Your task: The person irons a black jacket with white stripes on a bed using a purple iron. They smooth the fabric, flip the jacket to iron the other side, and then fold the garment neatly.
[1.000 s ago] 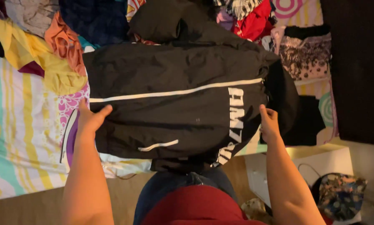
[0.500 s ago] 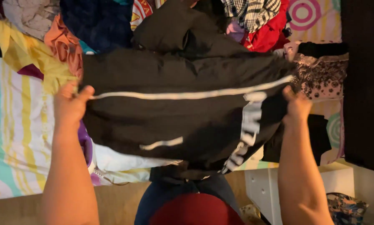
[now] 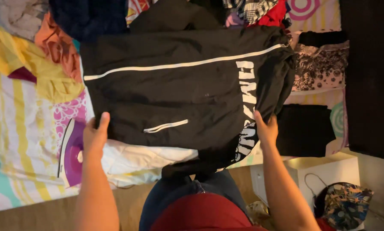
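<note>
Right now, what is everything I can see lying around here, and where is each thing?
black jacket with thin white stripes and white lettering: one, spread flat at the centre of the bed
striped bedsheet in yellow, white, teal and pink: one, under everything, bare at the left
purple and white clothes iron: one, on the sheet beside the left hand
yellow garment: one, crumpled at upper left
orange garment: one, above the yellow one
black and white patterned cloth: one, right of the jacket
folded black cloth: one, below the patterned cloth
white box: one, on the floor at lower right
flower-print bag: one, lower right corner
left hand: bare, at the jacket's lower left edge
right hand: bare, gripping the jacket's right edge
</note>
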